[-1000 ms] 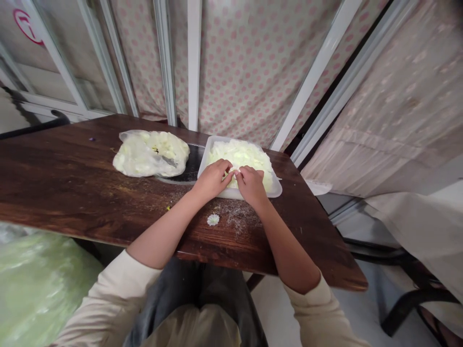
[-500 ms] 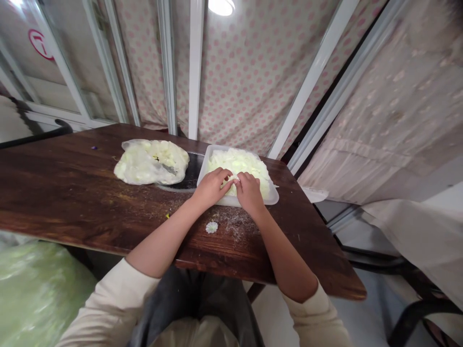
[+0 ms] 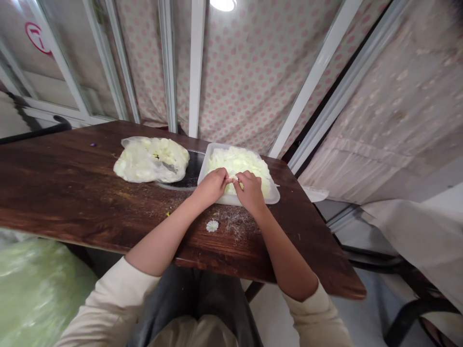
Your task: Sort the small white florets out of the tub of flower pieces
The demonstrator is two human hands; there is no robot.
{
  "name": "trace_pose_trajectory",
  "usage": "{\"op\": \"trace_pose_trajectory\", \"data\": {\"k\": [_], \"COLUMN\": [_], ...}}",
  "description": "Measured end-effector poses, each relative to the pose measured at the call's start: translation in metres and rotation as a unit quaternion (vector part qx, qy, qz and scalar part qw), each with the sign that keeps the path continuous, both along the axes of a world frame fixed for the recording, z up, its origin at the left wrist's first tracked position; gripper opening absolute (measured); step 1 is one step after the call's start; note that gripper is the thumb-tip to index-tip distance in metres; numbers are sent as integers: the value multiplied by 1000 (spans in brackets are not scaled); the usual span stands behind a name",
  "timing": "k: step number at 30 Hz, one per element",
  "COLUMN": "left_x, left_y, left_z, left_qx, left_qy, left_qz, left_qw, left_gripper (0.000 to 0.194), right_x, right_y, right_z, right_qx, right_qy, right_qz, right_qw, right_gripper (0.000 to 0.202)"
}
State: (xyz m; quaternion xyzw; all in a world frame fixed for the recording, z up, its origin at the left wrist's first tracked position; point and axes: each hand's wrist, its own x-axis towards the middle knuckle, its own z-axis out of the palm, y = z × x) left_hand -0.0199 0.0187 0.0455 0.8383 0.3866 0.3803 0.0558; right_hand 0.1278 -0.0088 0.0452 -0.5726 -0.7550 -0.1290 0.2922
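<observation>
A white rectangular tray point(image 3: 272, 196) sits on the dark wooden table, heaped with pale yellow-white pieces point(image 3: 240, 161). Over its front part my left hand point(image 3: 214, 184) and my right hand point(image 3: 250, 189) meet, fingertips nearly touching. Both are closed in a pinch around a small whitish piece point(image 3: 233, 178), mostly covered by the fingers. A small white flower-shaped piece point(image 3: 212, 225) lies on the table in front of the tray, below my hands.
A clear plastic bag point(image 3: 139, 164) of similar pale pieces rests on a dark, shiny tray point(image 3: 193, 173) at the left. White grains dust the wooden table point(image 3: 307, 231). A large green-filled bag point(image 3: 39, 289) stands at the lower left. Curtained glass panels rise behind.
The fingers of my left hand have drawn closer together, and its fingertips now pinch nearer my right hand. The view has shifted slightly; the tray and bag stay in place.
</observation>
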Motion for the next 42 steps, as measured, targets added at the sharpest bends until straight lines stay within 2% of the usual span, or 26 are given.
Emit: {"op": "trace_pose_trajectory", "data": {"k": [11,19,27,30,34,42], "left_x": [0,0,-1,-2,-1,0], "left_y": [-3,0,0,0,-1,4], "left_z": [5,4,-1,-2,0,1], "left_qx": [11,-29,-22,35,74,41], "left_qy": [53,-19,-48,-38,24,16], "left_qz": [4,23,69,35,-20,3], "left_qw": [999,999,996,998,997,999], "left_gripper": [25,20,27,33,25,21], "right_x": [0,-2,0,0,1,1], "right_y": [0,-1,3,3,3,3], "right_z": [0,0,-3,-2,-2,-1], "right_qx": [-14,-4,-8,-17,-30,-40], "right_qy": [-19,-9,29,40,21,5], "right_qz": [-7,9,-36,-17,-8,-4], "right_qw": [1000,1000,999,999,999,999], "right_gripper": [25,21,25,24,25,32]}}
